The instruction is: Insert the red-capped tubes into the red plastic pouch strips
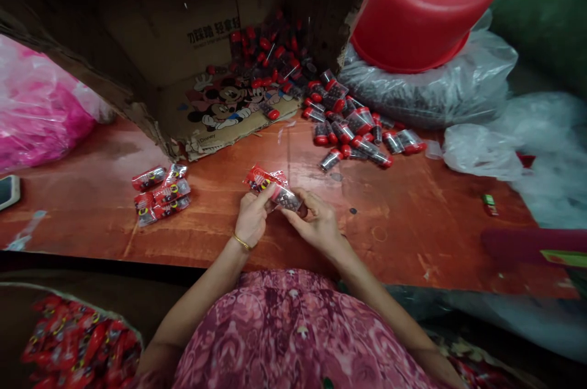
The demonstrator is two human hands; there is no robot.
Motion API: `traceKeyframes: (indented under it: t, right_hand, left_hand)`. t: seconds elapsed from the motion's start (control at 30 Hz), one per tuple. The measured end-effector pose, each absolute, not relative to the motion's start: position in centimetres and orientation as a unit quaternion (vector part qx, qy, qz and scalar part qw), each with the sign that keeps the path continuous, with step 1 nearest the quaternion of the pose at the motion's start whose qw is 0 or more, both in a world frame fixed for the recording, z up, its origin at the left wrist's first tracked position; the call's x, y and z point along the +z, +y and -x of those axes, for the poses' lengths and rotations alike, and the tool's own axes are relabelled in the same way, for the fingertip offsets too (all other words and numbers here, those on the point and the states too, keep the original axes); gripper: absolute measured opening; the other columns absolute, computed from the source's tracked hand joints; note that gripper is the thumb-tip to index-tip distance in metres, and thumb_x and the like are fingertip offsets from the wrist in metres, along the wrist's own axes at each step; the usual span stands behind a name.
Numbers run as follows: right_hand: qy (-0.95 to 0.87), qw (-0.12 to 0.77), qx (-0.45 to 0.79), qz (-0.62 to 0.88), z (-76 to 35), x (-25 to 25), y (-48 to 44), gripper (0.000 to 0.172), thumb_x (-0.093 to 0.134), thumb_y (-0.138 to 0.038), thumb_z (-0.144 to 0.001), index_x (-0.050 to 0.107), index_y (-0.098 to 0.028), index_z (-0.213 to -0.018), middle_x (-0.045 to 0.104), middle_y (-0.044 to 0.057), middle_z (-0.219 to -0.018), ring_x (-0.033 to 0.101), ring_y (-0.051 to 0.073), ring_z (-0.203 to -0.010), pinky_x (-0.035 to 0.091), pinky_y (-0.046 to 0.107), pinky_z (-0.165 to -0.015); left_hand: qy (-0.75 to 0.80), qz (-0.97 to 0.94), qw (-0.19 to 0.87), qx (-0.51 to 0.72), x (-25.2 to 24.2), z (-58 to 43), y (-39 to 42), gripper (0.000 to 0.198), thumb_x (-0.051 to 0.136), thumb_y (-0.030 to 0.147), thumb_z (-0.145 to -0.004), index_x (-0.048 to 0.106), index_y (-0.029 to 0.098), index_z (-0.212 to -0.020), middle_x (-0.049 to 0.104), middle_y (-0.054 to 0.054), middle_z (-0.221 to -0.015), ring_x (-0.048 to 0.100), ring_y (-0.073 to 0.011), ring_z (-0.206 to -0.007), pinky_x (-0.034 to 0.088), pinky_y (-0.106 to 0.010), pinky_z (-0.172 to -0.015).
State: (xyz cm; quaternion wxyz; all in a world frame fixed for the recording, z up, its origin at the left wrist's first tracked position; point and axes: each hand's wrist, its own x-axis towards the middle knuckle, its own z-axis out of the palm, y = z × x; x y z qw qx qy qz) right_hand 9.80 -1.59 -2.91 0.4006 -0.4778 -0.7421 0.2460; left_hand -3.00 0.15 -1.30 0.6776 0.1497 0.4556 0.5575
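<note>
Both hands meet over the front middle of the red-brown table (pixel 413 211). My left hand (pixel 253 216) pinches a red printed packet (pixel 262 177) with its thumb on top. My right hand (pixel 318 221) has its fingers wrapped round the end of a small clear container of dark pieces (pixel 285 198), which lies against the packet, partly hidden by the fingers. Several filled red packets (pixel 161 194) are grouped on the table to the left. Beyond the hands, many small clear containers with red caps (pixel 353 123) spill out of a cardboard box (pixel 224 126).
An upturned red tub (pixel 426 10) rests on a clear bag at the back right. Pink plastic bags (pixel 41 107) and a phone (pixel 9 191) are at the left. A sack of red packets (pixel 82 343) stands below the table edge. A small green-and-red item (pixel 490 204) lies at the right.
</note>
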Motion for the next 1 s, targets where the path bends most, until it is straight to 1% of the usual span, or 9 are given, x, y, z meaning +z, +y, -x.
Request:
traceKeyframes:
  t: [0.1,0.23,0.37,0.43,0.6,0.7,0.83,0.9,1.0]
  right_hand:
    - [-0.747,0.409,0.204,0.482,-9.1,-2.5,-1.4,0.033,0.055,-0.027,-0.082,0.054,-0.017,-0.113,0.064,0.006,-0.080,0.059,0.017,-0.067,0.051,0.030,-0.064]
    - [-0.740,0.430,0.191,0.481,-8.1,-2.6,-1.1,0.037,0.054,-0.026,-0.082,0.051,-0.019,-0.119,0.066,0.008,-0.091,0.062,0.019,-0.076,0.052,0.034,-0.071]
    - [-0.722,0.448,0.223,0.477,-7.5,-3.1,-1.2,0.037,0.057,-0.030,-0.080,0.053,-0.019,-0.116,0.066,0.009,-0.099,0.063,0.021,-0.087,0.052,0.035,-0.078]
    - [-0.714,0.450,0.219,0.489,-7.3,-3.3,-1.4,0.037,0.058,-0.030,-0.080,0.053,-0.018,-0.114,0.066,0.010,-0.099,0.063,0.021,-0.087,0.053,0.035,-0.078]
    - [-0.720,0.451,0.171,0.499,-7.2,-3.4,-1.5,0.034,0.053,-0.026,-0.083,0.052,-0.017,-0.116,0.066,0.011,-0.099,0.063,0.021,-0.088,0.053,0.035,-0.077]
    - [-0.729,0.451,0.162,0.489,-7.2,-3.3,-1.4,0.035,0.055,-0.027,-0.083,0.052,-0.018,-0.116,0.066,0.011,-0.100,0.064,0.021,-0.088,0.053,0.034,-0.079]
    - [-0.719,0.464,0.175,0.487,-7.1,-3.3,-1.5,0.036,0.057,-0.029,-0.081,0.052,-0.019,-0.115,0.066,0.010,-0.099,0.064,0.020,-0.087,0.053,0.034,-0.078]
    - [-0.713,0.468,0.177,0.491,-6.9,-3.3,-1.6,0.037,0.057,-0.029,-0.082,0.051,-0.019,-0.116,0.066,0.010,-0.099,0.064,0.021,-0.086,0.054,0.035,-0.077]
    - [-0.715,0.460,0.163,0.500,-6.7,-3.3,-1.5,0.038,0.054,-0.029,-0.083,0.050,-0.018,-0.120,0.066,0.010,-0.097,0.064,0.022,-0.084,0.054,0.036,-0.077]
  left_hand:
    - [0.446,-0.173,0.664,0.575,-1.6,3.0,0.3,0.028,0.078,0.034,-0.054,0.068,0.012,-0.069,0.068,-0.001,-0.064,0.060,-0.0109,-0.059,0.045,-0.022,-0.061]
    - [0.437,-0.190,0.657,0.585,-1.4,3.4,0.6,0.024,0.078,0.030,-0.054,0.068,0.013,-0.067,0.069,-0.001,-0.066,0.060,-0.0111,-0.062,0.045,-0.022,-0.064]
    - [0.431,-0.168,0.666,0.585,-1.0,3.5,0.6,0.031,0.075,0.039,-0.058,0.069,0.012,-0.074,0.070,-0.004,-0.071,0.063,-0.0147,-0.071,0.046,-0.025,-0.071]
    - [0.431,-0.149,0.666,0.591,-1.2,3.1,0.4,0.034,0.074,0.042,-0.059,0.069,0.013,-0.076,0.069,-0.004,-0.072,0.063,-0.0142,-0.072,0.046,-0.025,-0.071]
    - [0.431,-0.151,0.659,0.598,-1.6,1.8,-0.6,0.032,0.078,0.040,-0.055,0.068,0.014,-0.070,0.067,0.000,-0.067,0.060,-0.0111,-0.065,0.045,-0.023,-0.068]
    - [0.429,-0.163,0.650,0.606,-1.5,2.1,-0.6,0.032,0.078,0.040,-0.055,0.069,0.015,-0.070,0.068,-0.001,-0.067,0.061,-0.0123,-0.067,0.046,-0.024,-0.069]
    - [0.434,-0.160,0.644,0.609,-1.3,3.0,-0.2,0.036,0.074,0.049,-0.058,0.068,0.015,-0.070,0.068,-0.002,-0.067,0.063,-0.0150,-0.072,0.047,-0.025,-0.071]
    - [0.443,-0.173,0.647,0.596,-1.4,3.0,-0.3,0.038,0.073,0.050,-0.058,0.068,0.015,-0.069,0.067,-0.002,-0.066,0.062,-0.0148,-0.070,0.046,-0.025,-0.068]
    - [0.459,-0.194,0.634,0.591,-1.7,2.6,-0.8,0.039,0.071,0.052,-0.060,0.066,0.014,-0.066,0.066,-0.002,-0.063,0.058,-0.0124,-0.060,0.044,-0.024,-0.060]
